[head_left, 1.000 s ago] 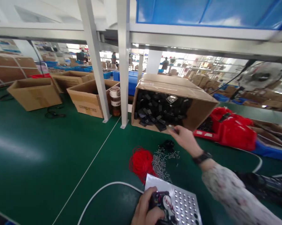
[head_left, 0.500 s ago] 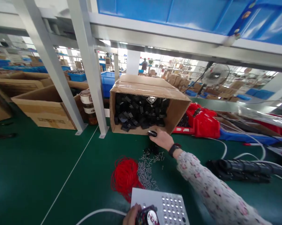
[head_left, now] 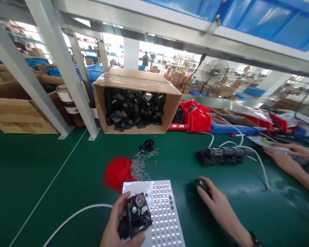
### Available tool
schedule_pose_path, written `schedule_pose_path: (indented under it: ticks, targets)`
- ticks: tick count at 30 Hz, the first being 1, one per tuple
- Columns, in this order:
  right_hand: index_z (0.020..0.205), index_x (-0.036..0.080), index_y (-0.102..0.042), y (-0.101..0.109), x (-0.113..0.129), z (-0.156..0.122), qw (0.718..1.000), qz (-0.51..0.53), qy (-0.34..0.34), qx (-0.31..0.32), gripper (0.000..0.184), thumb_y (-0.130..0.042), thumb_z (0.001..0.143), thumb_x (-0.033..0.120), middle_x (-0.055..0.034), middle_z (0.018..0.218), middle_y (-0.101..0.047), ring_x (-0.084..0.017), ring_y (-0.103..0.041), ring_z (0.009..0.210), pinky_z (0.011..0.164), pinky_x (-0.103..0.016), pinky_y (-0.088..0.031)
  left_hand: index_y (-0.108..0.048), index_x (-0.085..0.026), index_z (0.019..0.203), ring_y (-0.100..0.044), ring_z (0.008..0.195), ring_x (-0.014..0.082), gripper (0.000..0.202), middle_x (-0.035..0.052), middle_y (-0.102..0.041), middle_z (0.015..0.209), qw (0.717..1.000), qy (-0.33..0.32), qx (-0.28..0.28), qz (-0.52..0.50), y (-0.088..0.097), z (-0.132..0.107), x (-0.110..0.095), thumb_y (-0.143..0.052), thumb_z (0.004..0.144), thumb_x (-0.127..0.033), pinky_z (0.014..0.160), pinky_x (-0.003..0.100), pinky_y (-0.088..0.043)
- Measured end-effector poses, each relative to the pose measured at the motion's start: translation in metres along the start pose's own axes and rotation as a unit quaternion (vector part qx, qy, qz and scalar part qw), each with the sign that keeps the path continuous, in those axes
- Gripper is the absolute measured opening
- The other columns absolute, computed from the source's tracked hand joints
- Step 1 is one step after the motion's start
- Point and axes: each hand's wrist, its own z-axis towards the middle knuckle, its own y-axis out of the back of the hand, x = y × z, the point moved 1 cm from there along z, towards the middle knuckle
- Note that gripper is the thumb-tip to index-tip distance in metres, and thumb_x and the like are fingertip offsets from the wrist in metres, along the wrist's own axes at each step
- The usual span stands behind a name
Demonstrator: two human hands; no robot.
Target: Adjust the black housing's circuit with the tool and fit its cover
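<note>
My left hand (head_left: 118, 219) is wrapped around a small black housing with its inner parts exposed (head_left: 138, 210), a round reddish piece among them. I hold it above the left part of a silver plate (head_left: 165, 209) with rows of round holes. Off to the plate's right, my right hand (head_left: 216, 202) is closed on a small black plastic part (head_left: 202, 185), low over the green tabletop. Beyond the plate lie a red cord coil (head_left: 118, 172), a scatter of small metal pins (head_left: 139, 168) and a little heap of black pieces (head_left: 147, 145).
A cardboard box (head_left: 136, 77) full of black plastic parts lies open toward me at the back. Metal posts (head_left: 63, 68) stand left of it, red bins (head_left: 199, 118) right. Black cylindrical assemblies (head_left: 223, 155) and a white cable (head_left: 259, 161) lie rightward. Another person's hands (head_left: 285, 159) work at far right.
My right hand has come back from the box's front edge toward the lower right, carrying the black part. My left hand has risen further into view with the housing. The view has turned rightward.
</note>
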Motion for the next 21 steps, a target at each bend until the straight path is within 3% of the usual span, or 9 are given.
schedule_pose_path:
  ticks: [2, 4, 6, 8, 10, 12, 15, 18, 21]
  targets:
    - [0.11, 0.026, -0.058, -0.017, 0.016, -0.015, 0.965, 0.232, -0.099, 0.071, 0.054, -0.055, 0.073, 0.065, -0.005, 0.086, -0.058, -0.007, -0.031, 0.042, 0.037, -0.019, -0.021, -0.048, -0.021, 0.122, -0.065, 0.096, 0.0304, 0.063, 0.0105, -0.065, 0.112, 0.996, -0.012, 0.021, 0.085, -0.001, -0.002, -0.015, -0.073, 0.067, -0.036, 0.079, 0.042, -0.058]
    - [0.109, 0.026, -0.059, -0.038, 0.03, -0.029, 0.893, 0.384, -0.18, 0.152, 0.055, -0.062, 0.069, 0.064, -0.0027, 0.079, -0.059, -0.002, -0.019, 0.038, 0.036, -0.016, -0.015, -0.046, -0.022, 0.123, -0.063, 0.1, 0.0297, 0.063, 0.0098, -0.062, 0.114, 0.976, -0.075, 0.028, 0.203, -0.006, -0.004, -0.031, -0.073, 0.067, -0.031, 0.082, 0.043, -0.057]
    - [0.098, 0.023, -0.062, -0.06, 0.036, -0.04, 0.815, 0.484, -0.24, 0.207, 0.05, -0.076, 0.061, 0.054, -0.001, 0.074, -0.061, 0.001, -0.014, 0.037, 0.035, -0.013, -0.013, -0.045, -0.021, 0.123, -0.061, 0.101, 0.031, 0.068, 0.0107, -0.062, 0.113, 0.938, -0.172, 0.038, 0.298, -0.016, -0.006, -0.045, -0.076, 0.063, -0.029, 0.083, 0.046, -0.055]
    - [0.086, 0.02, -0.064, -0.078, 0.037, -0.046, 0.779, 0.526, -0.264, 0.215, 0.046, -0.082, 0.056, 0.049, 0.0026, 0.063, -0.058, 0.002, -0.013, 0.035, 0.034, -0.012, -0.012, -0.045, -0.018, 0.123, -0.061, 0.097, 0.0327, 0.073, 0.0119, -0.062, 0.108, 0.902, -0.24, 0.053, 0.354, -0.026, -0.006, -0.053, -0.079, 0.06, -0.029, 0.081, 0.049, -0.055]
    - [0.089, 0.021, -0.064, -0.089, 0.036, -0.048, 0.793, 0.521, -0.241, 0.205, 0.045, -0.081, 0.06, 0.051, 0.0061, 0.055, -0.054, 0.001, -0.014, 0.033, 0.032, -0.011, -0.012, -0.044, -0.017, 0.123, -0.061, 0.093, 0.0329, 0.077, 0.0114, -0.063, 0.104, 0.887, -0.244, 0.072, 0.385, -0.035, -0.004, -0.055, -0.082, 0.058, -0.029, 0.08, 0.05, -0.054]
    - [0.102, 0.026, -0.061, -0.093, 0.038, -0.048, 0.827, 0.491, -0.179, 0.209, 0.044, -0.073, 0.07, 0.053, 0.0046, 0.063, -0.058, -0.001, -0.028, 0.034, 0.034, -0.011, -0.024, -0.044, -0.018, 0.123, -0.06, 0.091, 0.0323, 0.077, 0.0103, -0.063, 0.102, 0.886, -0.213, 0.094, 0.4, -0.041, -0.003, -0.056, -0.083, 0.057, -0.029, 0.081, 0.049, -0.053]
    - [0.111, 0.028, -0.057, -0.088, 0.046, -0.048, 0.891, 0.384, -0.038, 0.241, 0.035, -0.057, 0.085, 0.052, -0.0017, 0.101, -0.063, -0.014, -0.059, 0.077, 0.066, -0.021, -0.049, -0.043, -0.017, 0.123, -0.058, 0.093, 0.0323, 0.076, 0.0104, -0.061, 0.103, 0.886, -0.185, 0.113, 0.409, -0.043, -0.001, -0.055, -0.083, 0.059, -0.028, 0.082, 0.049, -0.052]
    - [0.12, 0.029, -0.051, -0.082, 0.055, -0.048, 0.932, 0.228, 0.106, 0.262, 0.032, -0.046, 0.093, 0.046, -0.0027, 0.125, -0.053, -0.022, -0.045, 0.118, 0.101, -0.031, -0.035, -0.042, -0.017, 0.124, -0.057, 0.095, 0.0326, 0.076, 0.0104, -0.06, 0.104, 0.889, -0.177, 0.105, 0.41, -0.043, 0.001, -0.055, -0.082, 0.06, -0.027, 0.084, 0.05, -0.05]
    - [0.128, 0.027, -0.043, -0.082, 0.06, -0.05, 0.941, 0.123, 0.177, 0.262, 0.035, -0.041, 0.095, 0.041, -0.0044, 0.13, -0.05, -0.023, -0.041, 0.123, 0.104, -0.033, -0.03, -0.044, -0.017, 0.121, -0.057, 0.094, 0.0323, 0.072, 0.0109, -0.06, 0.104, 0.897, -0.187, 0.095, 0.39, -0.042, 0.004, -0.053, -0.081, 0.06, -0.025, 0.083, 0.05, -0.05]
